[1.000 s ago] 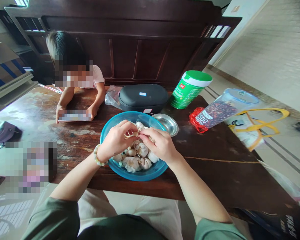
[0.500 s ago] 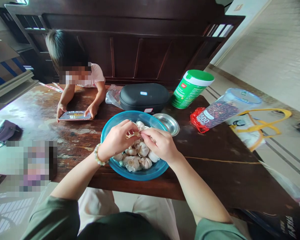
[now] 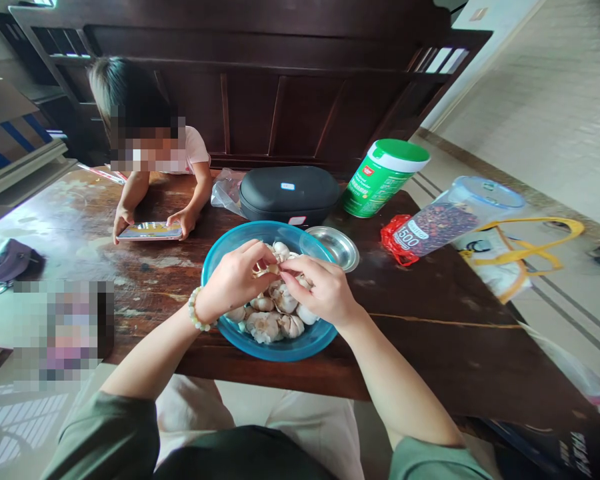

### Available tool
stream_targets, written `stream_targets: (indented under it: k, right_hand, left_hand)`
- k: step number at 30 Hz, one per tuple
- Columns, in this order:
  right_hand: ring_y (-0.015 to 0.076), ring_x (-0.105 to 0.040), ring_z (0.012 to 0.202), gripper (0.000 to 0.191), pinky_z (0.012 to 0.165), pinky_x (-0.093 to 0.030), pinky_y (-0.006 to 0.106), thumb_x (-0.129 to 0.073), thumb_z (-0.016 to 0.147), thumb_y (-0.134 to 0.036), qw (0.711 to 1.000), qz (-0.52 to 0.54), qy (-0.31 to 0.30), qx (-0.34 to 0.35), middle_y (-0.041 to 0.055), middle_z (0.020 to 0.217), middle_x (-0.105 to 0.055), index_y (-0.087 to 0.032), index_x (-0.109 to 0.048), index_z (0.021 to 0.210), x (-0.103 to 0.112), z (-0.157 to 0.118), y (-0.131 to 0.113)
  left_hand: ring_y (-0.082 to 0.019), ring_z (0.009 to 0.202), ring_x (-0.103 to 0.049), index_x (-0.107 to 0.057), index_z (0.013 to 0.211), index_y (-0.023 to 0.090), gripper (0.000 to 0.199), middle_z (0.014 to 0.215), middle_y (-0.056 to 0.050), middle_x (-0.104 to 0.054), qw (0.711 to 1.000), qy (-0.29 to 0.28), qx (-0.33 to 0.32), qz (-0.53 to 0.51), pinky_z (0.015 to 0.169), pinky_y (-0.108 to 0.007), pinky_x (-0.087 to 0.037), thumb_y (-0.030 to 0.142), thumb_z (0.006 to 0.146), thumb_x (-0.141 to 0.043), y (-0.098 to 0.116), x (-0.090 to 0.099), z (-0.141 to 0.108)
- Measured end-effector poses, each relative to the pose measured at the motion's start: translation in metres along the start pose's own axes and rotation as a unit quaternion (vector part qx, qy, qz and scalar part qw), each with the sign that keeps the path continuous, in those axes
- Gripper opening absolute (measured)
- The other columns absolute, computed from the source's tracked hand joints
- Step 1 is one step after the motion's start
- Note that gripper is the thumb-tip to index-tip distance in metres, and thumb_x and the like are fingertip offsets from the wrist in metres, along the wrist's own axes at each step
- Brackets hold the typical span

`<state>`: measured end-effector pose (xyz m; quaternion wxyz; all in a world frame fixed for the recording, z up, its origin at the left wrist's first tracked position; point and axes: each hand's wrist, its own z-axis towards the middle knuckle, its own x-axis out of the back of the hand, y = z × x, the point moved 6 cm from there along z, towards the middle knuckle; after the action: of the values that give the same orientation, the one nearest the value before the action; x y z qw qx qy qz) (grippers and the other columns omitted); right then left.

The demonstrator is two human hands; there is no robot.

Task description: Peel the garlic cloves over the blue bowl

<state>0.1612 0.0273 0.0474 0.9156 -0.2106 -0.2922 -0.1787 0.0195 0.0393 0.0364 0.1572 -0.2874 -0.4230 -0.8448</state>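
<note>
A blue plastic bowl (image 3: 275,352) stands at the table's near edge with several whole garlic bulbs (image 3: 264,327) in it. Over its far half, my left hand (image 3: 237,277) has its fingers curled round a piece of garlic (image 3: 266,270), partly hidden by the fingers. My right hand (image 3: 323,287) meets it from the other side, thumb and forefinger pinched at the garlic's edge. Both hands are above the heap of bulbs. Just behind the bowl's right rim sits a shallow metal dish (image 3: 343,247), partly covered by the rim.
A black oval case (image 3: 290,193) and a green canister (image 3: 385,179) stand behind the bowl. To the right is a clear jar (image 3: 445,217) with a red bag (image 3: 400,240) at its base. Across the table at left, another person's hands hold a phone (image 3: 150,231).
My right fingers have shifted very slightly at the garlic. Bowl, dish and my left hand look the same.
</note>
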Motion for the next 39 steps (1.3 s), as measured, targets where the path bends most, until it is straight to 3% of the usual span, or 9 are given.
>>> stream_targets:
  k: [31, 39]
  right_hand:
    - [0.0143, -0.069, 0.067, 0.013, 0.065, -0.056, 0.025, -0.058, 0.084, -0.008, 0.997, -0.053, 0.019, 0.058, 0.0037, 0.078, -0.072, -0.018, -0.058, 0.092, -0.0013, -0.0026, -0.0018]
    - [0.0115, -0.063, 0.056, 0.011, 0.053, -0.05, 0.023, -0.055, 0.084, -0.009, 0.995, -0.083, 0.024, 0.047, -0.0001, 0.067, -0.068, -0.02, -0.054, 0.083, -0.0016, -0.0012, -0.0034]
  left_hand:
    - [-0.011, 0.071, -0.055, -0.054, 0.082, 0.017, 0.013, 0.083, -0.001, -0.06, 0.999, -0.007, -0.008, 0.043, 0.066, -0.024, -0.048, 0.023, 0.08, -0.065, -0.0002, -0.0035, -0.0007]
    - [-0.01, 0.07, -0.055, -0.051, 0.082, 0.017, 0.013, 0.081, 0.0, -0.059, 0.997, 0.001, -0.023, 0.067, 0.065, -0.023, -0.046, 0.018, 0.079, -0.064, 0.0033, -0.0024, -0.0008]
